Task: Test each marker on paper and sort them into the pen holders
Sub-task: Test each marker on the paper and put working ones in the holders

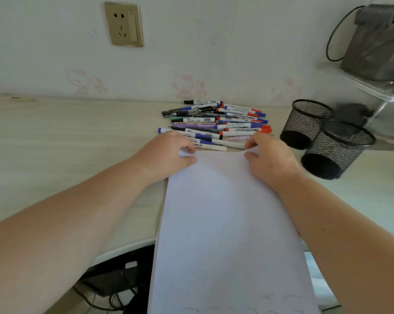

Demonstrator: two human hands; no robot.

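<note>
We see two round black wire-mesh pen holders (309,123) and (334,150) at the right of a pale wooden desk (55,137), nothing showing inside them. A heap of slim capped markers (216,123) lies beside them. Our left hand (168,152) and right hand (268,155) each pinch a far corner of a smooth white sheet of paper (225,223) just before the heap.

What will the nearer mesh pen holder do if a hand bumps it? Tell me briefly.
The nearer mesh pen holder looks empty and made of thin wire mesh, so it is probably light and would slide or tip easily. It appears to touch the farther holder, which might move with it. Tipped over, its round wall would likely let it roll.
</note>
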